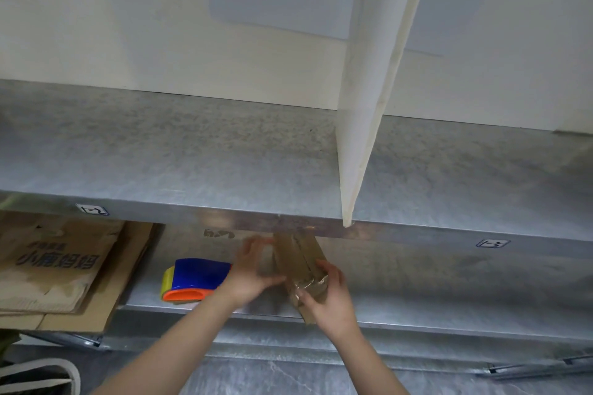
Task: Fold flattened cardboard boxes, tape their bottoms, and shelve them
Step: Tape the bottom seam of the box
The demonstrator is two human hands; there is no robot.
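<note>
Nearest, the right hand (327, 298) is clamped round the taped end of a small box (298, 258), steadied on the lower shelf (417, 282) by the left hand (253, 276), whose fingers are spread against its side. Taping is judged finished; lifting to the upper shelf (192, 154) is called for.

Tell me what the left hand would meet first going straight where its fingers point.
Likely nothing close: the left hand points into the lower shelf bay beside the cardboard box; the upper shelf hides what lies deeper.
</note>
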